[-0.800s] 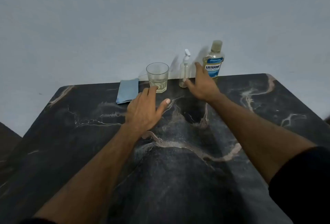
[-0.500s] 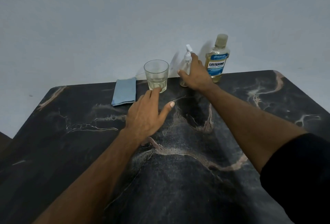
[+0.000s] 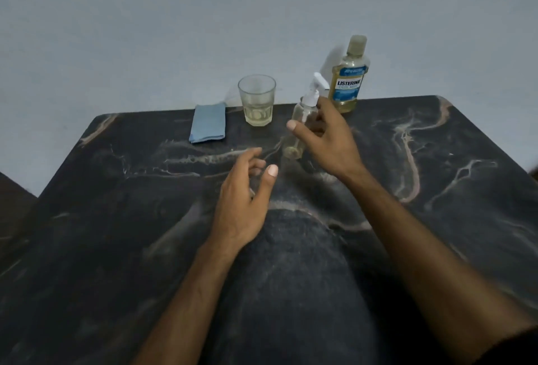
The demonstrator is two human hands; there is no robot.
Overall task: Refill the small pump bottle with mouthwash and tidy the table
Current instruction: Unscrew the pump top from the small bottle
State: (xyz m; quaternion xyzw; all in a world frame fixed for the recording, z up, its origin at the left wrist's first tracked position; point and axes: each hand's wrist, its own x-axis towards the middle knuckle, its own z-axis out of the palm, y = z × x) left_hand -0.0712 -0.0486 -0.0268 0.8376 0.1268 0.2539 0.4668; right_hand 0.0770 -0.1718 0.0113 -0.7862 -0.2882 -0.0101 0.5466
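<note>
— While I watch from the head camera, can you tell me where my right hand [image 3: 326,137] stands?

— Your right hand is wrapped loosely round the small clear plastic pump bottle [image 3: 300,125], thumb on its left side, fingers behind it. The bottle tilts, its white pump head leaning toward the far right, its base close above or on the dark marble-patterned tabletop [image 3: 436,219]; I cannot tell which.

— And my left hand [image 3: 241,201]?

— It hovers empty, fingers curled and spread a little, thumb out, just left of and nearer than the bottle's base. Not touching it, as far as I can see.

— What sits along the far edge?

— Three things, all near that edge by the pale grey wall [image 3: 174,29]. The tall clear mouthwash bottle with yellow liquid and a blue label [image 3: 349,85] stands upright just behind your right hand. The clear faceted drinking glass [image 3: 257,101], with a shallow layer of yellowish liquid, stands left of the pump bottle, apart from it. The folded light-blue cloth [image 3: 208,127] lies flat left of the glass, near but not touching.

— Open room for me?

— The whole near half of the tabletop is bare under my forearms, and the right side out to its rounded corner too. The left corner beyond the cloth is also free.
</note>
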